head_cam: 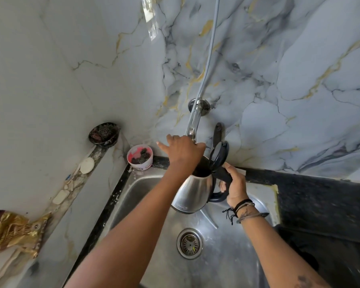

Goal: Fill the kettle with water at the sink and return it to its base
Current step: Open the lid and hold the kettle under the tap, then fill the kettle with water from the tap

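While the kettle hangs over the sink, my job is to get water running cleanly into its mouth. Starting at the left, my left hand (183, 151) reaches across to the tap (193, 121), fingers curled over its end; whether it grips a valve or just steadies the spout I cannot tell, since the hand hides that part. No water shows yet. Just right of it, the kettle (192, 193) is held above the sink (146, 196), tilted, lid (218, 155) swung open, mouth right under the tap's end. Further right, my right hand (235, 189) is wrapped shut on the black handle.

To do this well, I would level the kettle a little so the opening sits squarely beneath the outlet, then open the tap gently, as a hard jet could splash off the rim or lid. I'd keep the right grip firm, expecting the weight to grow, and watch the level inside. The base is not in view.
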`<state>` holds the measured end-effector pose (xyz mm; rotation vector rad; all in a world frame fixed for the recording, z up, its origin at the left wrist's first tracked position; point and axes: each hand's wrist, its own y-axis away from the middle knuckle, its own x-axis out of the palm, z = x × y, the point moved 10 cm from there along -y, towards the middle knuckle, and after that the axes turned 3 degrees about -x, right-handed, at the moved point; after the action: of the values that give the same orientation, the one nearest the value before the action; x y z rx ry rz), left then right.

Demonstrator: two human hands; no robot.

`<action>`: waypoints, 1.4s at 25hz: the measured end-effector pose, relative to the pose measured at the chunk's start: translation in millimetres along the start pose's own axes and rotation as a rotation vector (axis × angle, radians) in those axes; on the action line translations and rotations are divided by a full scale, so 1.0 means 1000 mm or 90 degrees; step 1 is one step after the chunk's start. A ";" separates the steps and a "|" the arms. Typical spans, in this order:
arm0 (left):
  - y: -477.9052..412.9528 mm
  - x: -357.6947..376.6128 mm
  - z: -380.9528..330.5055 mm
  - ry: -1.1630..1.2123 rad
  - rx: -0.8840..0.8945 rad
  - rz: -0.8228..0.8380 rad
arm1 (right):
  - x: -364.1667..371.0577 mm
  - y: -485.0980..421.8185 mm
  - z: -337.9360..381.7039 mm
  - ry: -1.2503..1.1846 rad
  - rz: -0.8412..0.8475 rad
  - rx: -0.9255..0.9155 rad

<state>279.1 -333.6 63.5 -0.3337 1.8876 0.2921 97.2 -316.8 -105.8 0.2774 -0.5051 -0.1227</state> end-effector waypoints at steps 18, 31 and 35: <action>-0.018 0.008 0.020 0.207 0.140 0.140 | 0.008 -0.002 0.022 0.024 0.046 -0.073; 0.009 -0.017 -0.008 -0.144 0.067 -0.094 | 0.010 0.003 0.025 0.060 0.057 -0.077; 0.037 -0.026 -0.003 -0.048 0.068 -0.138 | 0.003 0.007 0.031 0.052 0.046 -0.078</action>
<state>271.0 -298.5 90.2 -0.4456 1.7673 0.0572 85.1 -317.7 -76.8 0.1441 -0.4246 -0.0707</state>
